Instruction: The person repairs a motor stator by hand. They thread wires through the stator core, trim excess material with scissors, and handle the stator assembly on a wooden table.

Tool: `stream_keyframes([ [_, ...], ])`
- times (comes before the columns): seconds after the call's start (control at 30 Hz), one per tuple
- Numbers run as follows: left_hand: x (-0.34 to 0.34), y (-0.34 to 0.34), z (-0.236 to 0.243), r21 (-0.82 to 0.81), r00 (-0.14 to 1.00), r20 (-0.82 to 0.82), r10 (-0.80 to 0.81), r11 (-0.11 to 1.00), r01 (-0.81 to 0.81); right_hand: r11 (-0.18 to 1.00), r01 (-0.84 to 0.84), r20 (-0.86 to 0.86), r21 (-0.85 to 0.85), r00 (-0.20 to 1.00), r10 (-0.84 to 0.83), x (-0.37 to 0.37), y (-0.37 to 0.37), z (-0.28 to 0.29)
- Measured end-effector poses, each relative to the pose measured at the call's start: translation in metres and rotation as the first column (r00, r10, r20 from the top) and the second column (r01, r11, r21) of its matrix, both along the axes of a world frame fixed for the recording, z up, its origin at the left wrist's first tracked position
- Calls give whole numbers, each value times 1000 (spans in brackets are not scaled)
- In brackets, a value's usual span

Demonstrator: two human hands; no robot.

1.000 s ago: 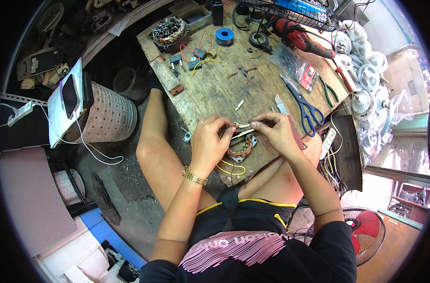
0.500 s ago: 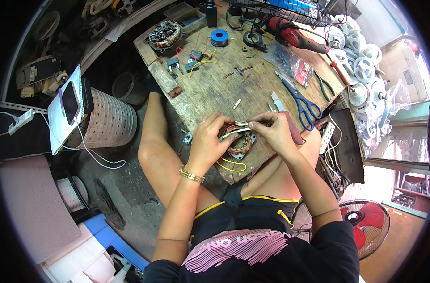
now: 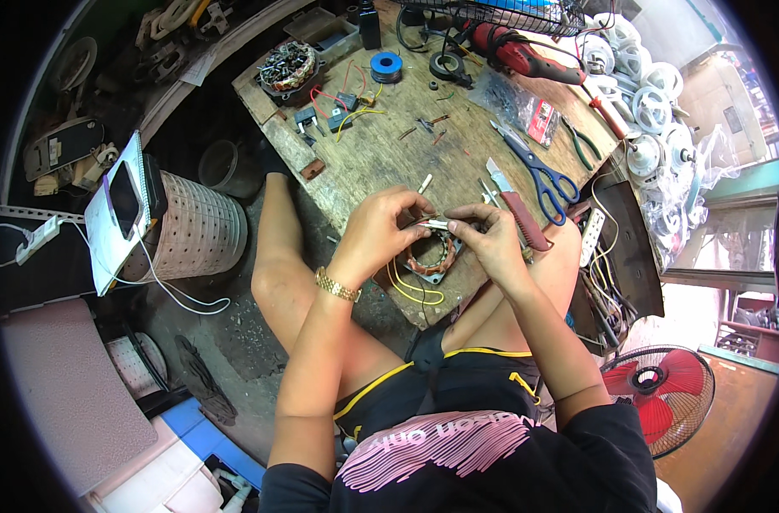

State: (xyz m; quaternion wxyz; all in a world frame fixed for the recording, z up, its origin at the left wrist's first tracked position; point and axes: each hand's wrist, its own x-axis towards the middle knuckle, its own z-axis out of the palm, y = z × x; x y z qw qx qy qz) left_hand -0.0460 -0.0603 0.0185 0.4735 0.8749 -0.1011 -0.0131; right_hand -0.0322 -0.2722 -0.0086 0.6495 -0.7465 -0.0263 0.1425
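Note:
A small motor stator (image 3: 442, 273) with copper windings rests on the near edge of the wooden bench. Just above it, my left hand (image 3: 388, 224) pinches the stator's thin lead wires between thumb and fingers. My right hand (image 3: 492, 245) is closed, its thumb and forefinger on a white insulating sleeve (image 3: 438, 224) over those wires. The fingertips of both hands nearly meet there and hide the wire ends. A yellow wire (image 3: 420, 303) loops out below the stator. Beside my right hand lies a utility knife (image 3: 524, 219) with a red handle; a loose white sleeve piece (image 3: 424, 183) lies beyond my fingers.
Blue-handled scissors (image 3: 548, 181) and green pliers (image 3: 584, 152) lie to the right. Farther back are a blue wire spool (image 3: 387, 61), black capacitors (image 3: 341, 120), a larger stator (image 3: 289, 70) and a red power tool (image 3: 526, 61). A fan (image 3: 655, 389) stands at lower right.
My hands have drawn closer together, and the wires between them show less. My right hand has shifted a little left, uncovering more of the knife's handle. The view has tilted slightly.

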Motion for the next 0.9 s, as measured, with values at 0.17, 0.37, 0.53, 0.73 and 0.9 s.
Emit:
stream_keyframes([
  [0.17, 17, 11, -2, -22, 981, -154, -119, 993, 117, 993, 26, 200, -117, 980, -2, -11, -1, 2],
  [0.37, 25, 13, 2, 50, 970, -141, -197, 977, 206, 989, 36, 345, -141, 938, 15, -17, -2, -11],
  [0.53, 4, 21, 3, -15, 987, -119, -109, 994, 108, 980, 107, 180, -168, 981, -77, -21, 4, -4],
  [0.73, -12, 16, -6, -80, 996, -83, 26, 996, -32, 975, 160, 408, -158, 909, -83, -24, 7, -2],
  [0.9, -1, 14, -1, 73, 999, 40, -21, 997, 18, 977, 127, 508, -171, 861, -23, -23, 8, -3],
])
